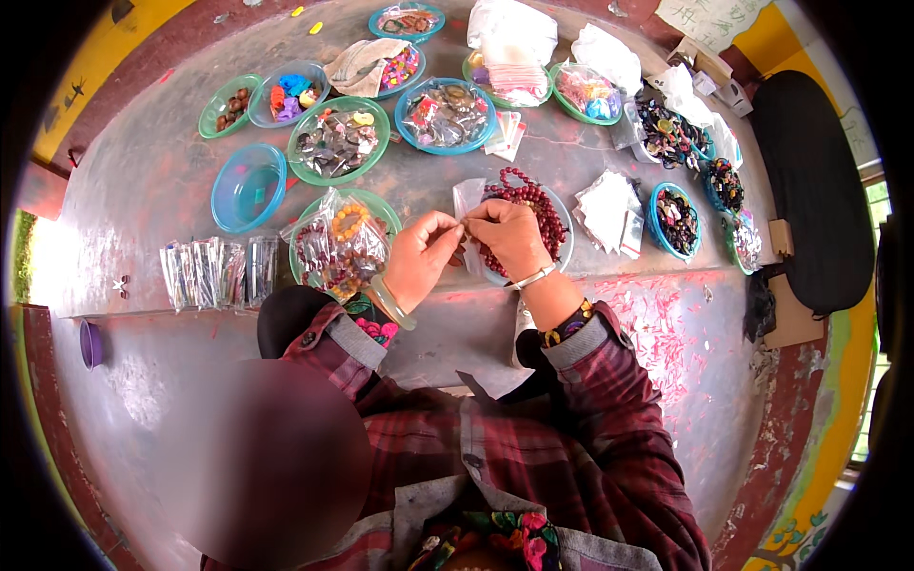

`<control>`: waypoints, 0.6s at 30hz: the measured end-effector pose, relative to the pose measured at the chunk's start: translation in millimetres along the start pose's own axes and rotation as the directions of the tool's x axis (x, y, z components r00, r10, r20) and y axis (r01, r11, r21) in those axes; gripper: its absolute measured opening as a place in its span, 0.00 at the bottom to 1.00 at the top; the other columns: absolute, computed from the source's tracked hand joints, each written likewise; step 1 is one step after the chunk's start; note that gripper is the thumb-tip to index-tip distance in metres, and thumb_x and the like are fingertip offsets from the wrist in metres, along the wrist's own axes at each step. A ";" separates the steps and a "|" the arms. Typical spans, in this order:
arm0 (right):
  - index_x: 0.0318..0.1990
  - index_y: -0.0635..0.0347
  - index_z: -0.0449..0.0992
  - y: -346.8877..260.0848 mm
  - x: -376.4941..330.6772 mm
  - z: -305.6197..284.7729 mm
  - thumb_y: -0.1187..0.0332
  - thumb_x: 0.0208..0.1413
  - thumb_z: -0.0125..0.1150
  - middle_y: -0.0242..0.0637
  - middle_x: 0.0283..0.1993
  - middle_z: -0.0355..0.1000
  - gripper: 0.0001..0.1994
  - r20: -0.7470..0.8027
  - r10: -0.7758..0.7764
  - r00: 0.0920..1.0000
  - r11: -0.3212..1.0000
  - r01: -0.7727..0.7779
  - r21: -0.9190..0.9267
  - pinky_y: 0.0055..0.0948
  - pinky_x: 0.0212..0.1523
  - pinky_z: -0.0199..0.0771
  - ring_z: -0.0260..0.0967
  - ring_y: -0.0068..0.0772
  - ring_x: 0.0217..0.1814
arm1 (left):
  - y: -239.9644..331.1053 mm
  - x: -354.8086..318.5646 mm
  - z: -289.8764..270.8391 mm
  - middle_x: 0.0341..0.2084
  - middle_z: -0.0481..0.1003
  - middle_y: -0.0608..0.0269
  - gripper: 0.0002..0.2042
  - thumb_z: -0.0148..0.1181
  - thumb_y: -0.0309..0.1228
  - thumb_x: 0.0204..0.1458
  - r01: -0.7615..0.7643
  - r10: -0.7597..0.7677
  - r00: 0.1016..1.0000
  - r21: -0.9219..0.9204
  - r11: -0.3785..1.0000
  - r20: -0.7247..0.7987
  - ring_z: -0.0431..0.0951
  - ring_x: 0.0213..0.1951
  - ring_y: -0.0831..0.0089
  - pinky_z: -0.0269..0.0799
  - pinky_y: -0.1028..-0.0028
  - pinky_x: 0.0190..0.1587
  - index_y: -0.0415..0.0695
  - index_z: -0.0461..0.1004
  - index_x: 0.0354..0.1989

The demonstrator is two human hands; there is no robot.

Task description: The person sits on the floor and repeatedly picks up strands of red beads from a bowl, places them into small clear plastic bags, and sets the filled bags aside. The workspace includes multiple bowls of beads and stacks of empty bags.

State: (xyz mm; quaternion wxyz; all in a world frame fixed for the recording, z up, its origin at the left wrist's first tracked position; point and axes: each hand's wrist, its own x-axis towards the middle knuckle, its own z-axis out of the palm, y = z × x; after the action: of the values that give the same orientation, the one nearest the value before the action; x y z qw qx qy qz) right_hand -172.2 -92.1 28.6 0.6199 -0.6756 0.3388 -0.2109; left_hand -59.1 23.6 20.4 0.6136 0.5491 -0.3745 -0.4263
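Observation:
My left hand [420,255] and my right hand [510,238] meet above a pale blue bowl [566,249] heaped with dark red bead strings [539,206]. Both pinch a small clear plastic bag [466,202] between fingertips, with red beads near the fingers. I wear a pale green bangle on the left wrist and a silver bracelet on the right. Just left of my left hand is a green bowl [379,202] holding bagged orange and dark bead bracelets [343,243].
Several blue and green bowls of bagged trinkets ring the grey table, among them an empty blue bowl [248,186]. Clear packets [217,270] lie in a row at left, white bags [606,209] at right. A black oval board [815,190] stands far right.

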 end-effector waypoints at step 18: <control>0.34 0.70 0.77 -5.1 -0.7 -7.6 0.73 0.48 0.59 0.33 0.25 0.74 0.08 0.103 0.054 0.993 0.997 -0.059 0.055 0.18 0.28 0.70 0.68 0.18 0.25 | -11.2 18.3 -6.9 0.31 0.74 0.64 0.07 0.50 0.27 0.55 0.163 -0.164 0.986 -0.118 0.980 0.005 0.75 0.33 0.78 0.72 0.77 0.39 0.36 0.71 0.34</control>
State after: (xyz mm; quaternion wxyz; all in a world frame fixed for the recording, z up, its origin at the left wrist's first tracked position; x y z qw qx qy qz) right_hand -177.0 -96.9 34.8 0.6612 -0.6575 0.3197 -0.1683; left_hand -47.4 8.5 8.3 0.6086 0.5421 -0.3008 -0.4952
